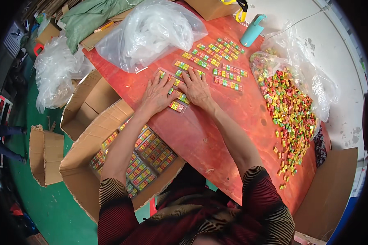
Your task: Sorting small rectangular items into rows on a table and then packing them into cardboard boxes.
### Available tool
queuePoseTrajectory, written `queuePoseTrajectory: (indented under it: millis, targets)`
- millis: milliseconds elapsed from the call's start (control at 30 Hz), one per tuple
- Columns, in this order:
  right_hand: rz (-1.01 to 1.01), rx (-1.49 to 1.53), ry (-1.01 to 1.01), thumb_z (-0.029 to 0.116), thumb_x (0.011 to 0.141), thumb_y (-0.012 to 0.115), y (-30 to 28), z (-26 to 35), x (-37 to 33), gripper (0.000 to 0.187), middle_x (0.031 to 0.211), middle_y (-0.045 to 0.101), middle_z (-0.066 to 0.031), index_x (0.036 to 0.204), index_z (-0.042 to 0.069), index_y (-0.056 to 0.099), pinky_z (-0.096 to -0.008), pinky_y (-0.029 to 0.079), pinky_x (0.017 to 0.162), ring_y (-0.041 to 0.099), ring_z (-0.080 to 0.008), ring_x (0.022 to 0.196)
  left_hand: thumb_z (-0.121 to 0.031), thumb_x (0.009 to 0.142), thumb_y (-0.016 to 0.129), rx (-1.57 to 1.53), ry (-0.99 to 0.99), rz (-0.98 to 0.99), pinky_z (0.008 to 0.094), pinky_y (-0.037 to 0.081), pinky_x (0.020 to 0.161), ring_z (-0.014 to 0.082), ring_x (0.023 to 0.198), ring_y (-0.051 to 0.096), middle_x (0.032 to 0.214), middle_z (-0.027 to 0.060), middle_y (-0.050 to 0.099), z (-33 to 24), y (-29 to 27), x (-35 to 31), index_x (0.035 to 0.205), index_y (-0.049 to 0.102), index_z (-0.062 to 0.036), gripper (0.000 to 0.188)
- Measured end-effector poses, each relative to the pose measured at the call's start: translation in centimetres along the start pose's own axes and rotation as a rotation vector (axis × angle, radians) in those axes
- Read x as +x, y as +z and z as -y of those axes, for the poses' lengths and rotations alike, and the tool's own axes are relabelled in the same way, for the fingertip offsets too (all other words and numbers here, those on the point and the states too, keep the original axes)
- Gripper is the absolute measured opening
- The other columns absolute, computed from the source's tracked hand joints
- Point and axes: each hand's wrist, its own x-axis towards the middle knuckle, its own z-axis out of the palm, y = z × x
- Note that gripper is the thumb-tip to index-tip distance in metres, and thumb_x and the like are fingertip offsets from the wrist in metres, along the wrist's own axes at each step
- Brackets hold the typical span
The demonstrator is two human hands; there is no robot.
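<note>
My left hand (155, 94) lies with fingers spread over the left side of a clear pack of small colourful pieces (176, 107) on the red table (204, 141). Its fingertips touch the pack's edge and rows. On the other side, my right hand (197, 89) rests with its fingers stretched out on the same group of rows. Parts of the pack are hidden under both hands. Just beyond them, several short rows of the same red, yellow and green pieces (228, 77) are laid out in lines.
Loose pieces (290, 110) spill from a clear bag in a heap at the right. Clear plastic bags (159, 34) lie at the far left, and a teal bottle (252, 30) stands at the back. An open carton (79, 157) with filled packs sits below my left forearm.
</note>
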Motion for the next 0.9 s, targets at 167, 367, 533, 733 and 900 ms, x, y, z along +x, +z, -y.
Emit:
queuePoseTrajectory:
  millis: [167,367,533,733,900]
  targets:
    - [0.085,0.003,0.000,0.039,0.084,0.047,-2.2,0.6,-5.7,0.053,0.133,0.030,-0.0186,0.124,0.006,0.038,-0.0509,0.023,0.099,0.026,-0.0359,0.124,-0.045,0.081,0.047,0.007,-0.016,0.001,0.0533,0.024,0.096,0.0379,0.125,0.021,0.134,0.0151,0.029,-4.6,0.8,-4.0,0.127,0.038,-0.0092,0.059]
    - [0.206,0.023,0.044,0.037,0.083,0.048,-7.0,0.3,-14.7,0.055,0.134,0.029,-0.0184,0.126,0.006,0.037,-0.0516,0.019,0.100,0.023,-0.0354,0.126,-0.047,0.079,0.049,-0.031,-0.013,-0.034,0.0566,0.026,0.094,0.0419,0.122,0.025,0.131,0.0203,0.030,-13.3,1.8,-9.5,0.126,0.038,-0.0041,0.065]
    - [0.262,0.016,0.103,0.037,0.083,0.047,-9.9,-2.0,-21.7,0.055,0.136,0.026,-0.0167,0.128,0.007,0.037,-0.0514,0.017,0.101,0.021,-0.0336,0.128,-0.048,0.076,0.053,-0.076,0.021,-0.032,0.0565,0.026,0.093,0.0425,0.120,0.026,0.129,0.0202,0.032,-20.5,3.3,-11.6,0.124,0.040,-0.0042,0.066]
    - [0.029,-0.004,0.152,0.020,0.078,0.057,-13.6,-3.1,-27.7,0.047,0.129,0.036,-0.0186,0.121,0.004,0.044,-0.0465,0.025,0.099,0.031,-0.0351,0.121,-0.044,0.078,0.052,-0.177,0.081,-0.154,0.0581,0.025,0.093,0.0431,0.120,0.027,0.128,0.0219,0.033,-24.3,3.6,-12.8,0.125,0.038,-0.0053,0.063]
    - [-0.180,0.115,0.648,0.013,0.077,0.058,-16.1,1.4,-32.4,0.037,0.092,0.055,-0.0158,0.110,0.002,0.047,-0.0373,0.045,0.069,0.055,-0.0303,0.082,-0.028,0.078,0.058,-0.292,-0.106,-0.017,0.0455,0.039,0.081,0.0354,0.098,0.049,0.105,0.0194,0.050,-22.3,0.7,-14.9,0.124,0.036,-0.0036,0.057]
